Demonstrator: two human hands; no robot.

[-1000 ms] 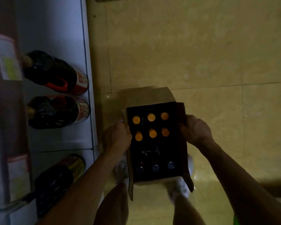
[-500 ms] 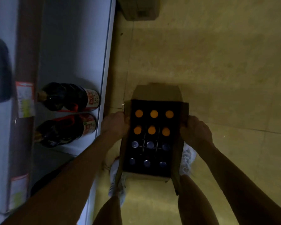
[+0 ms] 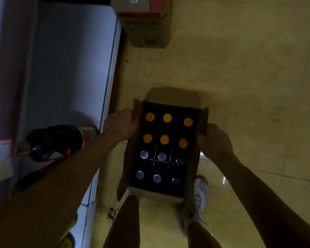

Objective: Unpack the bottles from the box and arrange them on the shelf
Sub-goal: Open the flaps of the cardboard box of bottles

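A: How much of the job was judged to be done?

B: Very little. The shelf (image 3: 70,56) at the left was seen mostly bare, with one dark bottle (image 3: 55,140) lying on its side near the front edge and something dark below it that could not be made out. The box (image 3: 161,194) was held above the floor (image 3: 240,68), beside the shelf edge, and all twelve places in it appeared filled: six orange caps (image 3: 166,118) in the far half, six silvery caps (image 3: 162,156) in the near half, parted by a card divider. No bottle was seen being lifted out, so the whole unpacking was taken to be left.

A: And the hands?

B: The left hand (image 3: 119,125) was clenched on the box's left flap, the right hand (image 3: 214,140) on its right wall; neither was free.

A: What was found changed against the earlier views?

B: Mostly the view. More of the shelf's bare surface was shown, and a second carton (image 3: 147,24) was brought fully into sight at the top. Two dark bottles had been seen lying on the shelf before; only one was plainly shown now, the arm being across that part. The grip on both sides of the box was unchanged, and the same twelve caps were counted.
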